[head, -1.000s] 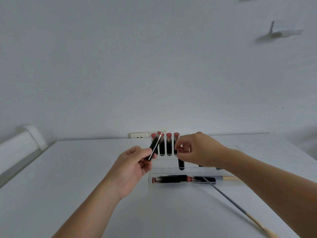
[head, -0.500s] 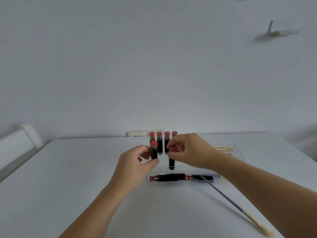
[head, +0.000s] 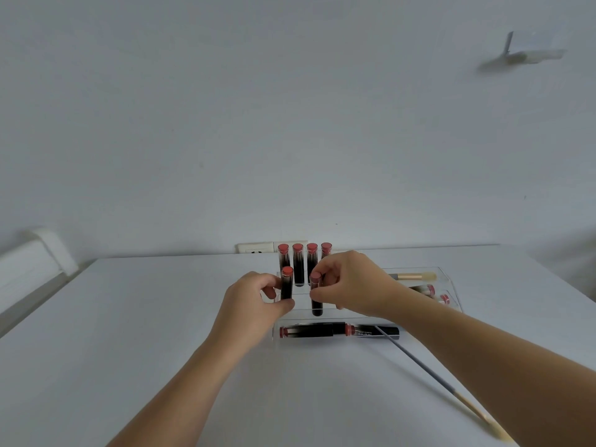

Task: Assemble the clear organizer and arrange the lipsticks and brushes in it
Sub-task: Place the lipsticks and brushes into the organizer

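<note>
A lipstick (head: 286, 284) is pinched upright between the thumb and curled fingers of the left hand (head: 254, 304), its red cap showing just above the fingertips and its dark barrel running down between them; it seems to be held vertical so that it can be seated in the left end of the organizer's (head: 450, 287) middle row. A second lipstick (head: 316, 296) is gripped near its cap by the curled fingers of the right hand (head: 350, 283), and its lower end hangs clear below the thumb, apparently being lowered into the slot just right of the first. Both are kept upright, probably to match the far row (head: 304, 261) of four standing lipsticks directly behind the hands. In the near tray two lipsticks (head: 338, 331) lie end to end. A brush (head: 414, 276) lies in the far right compartment, with more lipsticks just nearer. A long brush (head: 451, 391) lies slanted on the table (head: 129, 317), its tip leaning at the near tray.
</note>
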A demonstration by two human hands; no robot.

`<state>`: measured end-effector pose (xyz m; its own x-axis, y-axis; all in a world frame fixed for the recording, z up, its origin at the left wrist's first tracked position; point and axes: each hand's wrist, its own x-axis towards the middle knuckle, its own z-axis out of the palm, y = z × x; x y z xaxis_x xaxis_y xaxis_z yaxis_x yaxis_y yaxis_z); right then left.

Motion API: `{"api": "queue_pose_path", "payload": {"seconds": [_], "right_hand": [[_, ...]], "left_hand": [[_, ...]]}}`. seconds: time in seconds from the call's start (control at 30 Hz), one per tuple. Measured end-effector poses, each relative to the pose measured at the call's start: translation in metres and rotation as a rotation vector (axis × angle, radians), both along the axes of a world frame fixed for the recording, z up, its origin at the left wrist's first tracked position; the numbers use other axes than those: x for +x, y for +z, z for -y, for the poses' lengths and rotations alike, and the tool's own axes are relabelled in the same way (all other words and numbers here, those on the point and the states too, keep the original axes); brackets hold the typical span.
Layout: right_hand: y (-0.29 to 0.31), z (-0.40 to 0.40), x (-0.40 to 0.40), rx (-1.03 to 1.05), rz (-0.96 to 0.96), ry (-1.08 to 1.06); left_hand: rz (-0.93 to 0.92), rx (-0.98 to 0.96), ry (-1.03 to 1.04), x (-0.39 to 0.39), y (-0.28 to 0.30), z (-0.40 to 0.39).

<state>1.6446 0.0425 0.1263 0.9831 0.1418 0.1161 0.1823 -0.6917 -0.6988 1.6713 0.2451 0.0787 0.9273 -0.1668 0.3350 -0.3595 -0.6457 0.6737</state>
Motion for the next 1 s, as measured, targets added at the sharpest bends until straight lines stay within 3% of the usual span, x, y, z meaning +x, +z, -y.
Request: {"api": "queue_pose_path", "payload": {"seconds": [1.0], "right_hand": [[-0.001, -0.019, 0.005, -0.019, 0.024, -0.03]], "left_hand": [[0.026, -0.098, 0.018, 0.004, -0.003, 0.0]]}}
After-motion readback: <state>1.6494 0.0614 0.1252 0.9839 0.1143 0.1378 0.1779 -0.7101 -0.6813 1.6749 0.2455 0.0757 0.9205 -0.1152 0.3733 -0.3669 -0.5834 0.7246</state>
